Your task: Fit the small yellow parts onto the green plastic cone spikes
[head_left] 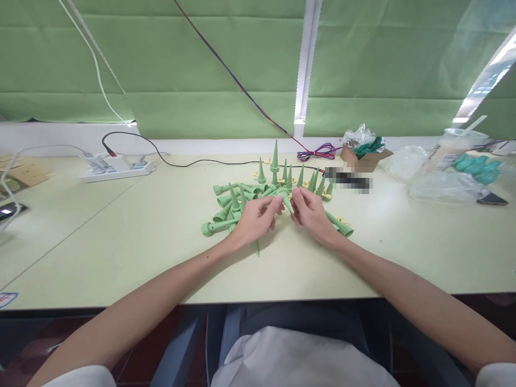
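Note:
Between my two hands is a green plastic spike [287,201], its tapered point tilted down toward me. My left hand [258,217] pinches its upper end with thumb and fingers. On the other side, my right hand [311,214] has its fingers closed close beside the spike; what they hold, if anything, is too small to name. Around and behind both hands lies a pile of similar spikes. Some stand upright, such as a tall spike [275,157], and others lie flat, such as a capped one [217,227]. Small yellow pieces [327,196] are scattered among them.
A white power strip [119,170] with plugs sits at the back left. Behind the pile are a black cable, coiled red-blue wire [318,152] and a small cardboard box [360,159]. A drink cup [443,153], plastic bags and a phone [492,199] are at the right.

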Motion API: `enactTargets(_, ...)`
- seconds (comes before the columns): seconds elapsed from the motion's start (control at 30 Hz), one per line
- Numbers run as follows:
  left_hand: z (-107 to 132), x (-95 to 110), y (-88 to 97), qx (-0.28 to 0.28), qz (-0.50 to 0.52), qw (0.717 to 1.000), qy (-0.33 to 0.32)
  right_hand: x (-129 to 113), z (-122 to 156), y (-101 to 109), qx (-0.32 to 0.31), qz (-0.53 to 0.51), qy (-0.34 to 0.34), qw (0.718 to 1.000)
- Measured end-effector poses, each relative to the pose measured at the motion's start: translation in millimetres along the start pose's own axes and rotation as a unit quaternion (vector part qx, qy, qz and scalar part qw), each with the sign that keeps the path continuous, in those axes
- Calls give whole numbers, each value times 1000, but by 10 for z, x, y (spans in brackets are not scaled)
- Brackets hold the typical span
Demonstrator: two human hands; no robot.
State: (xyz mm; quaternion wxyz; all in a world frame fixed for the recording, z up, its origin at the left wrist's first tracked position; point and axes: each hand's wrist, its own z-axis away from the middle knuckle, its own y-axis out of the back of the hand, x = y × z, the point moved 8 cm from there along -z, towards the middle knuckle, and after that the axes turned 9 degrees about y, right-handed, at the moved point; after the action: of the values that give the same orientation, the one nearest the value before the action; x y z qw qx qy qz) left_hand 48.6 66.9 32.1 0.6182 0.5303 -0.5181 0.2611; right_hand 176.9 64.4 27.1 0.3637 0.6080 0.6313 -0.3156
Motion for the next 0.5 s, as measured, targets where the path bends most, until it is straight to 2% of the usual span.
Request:
enactTargets(0.1,-18,-38,-68,-53,43,997,35,-28,2,-18,-15,24,10,1000)
enactTargets(0.17,-25,-48,-87,-69,55,995,44,-31,6,-20,-22,36,9,999)
enactTargets(0.5,-12,-80,-76,-67,10,997,28,9,11,-7,-41,46,-11,998)
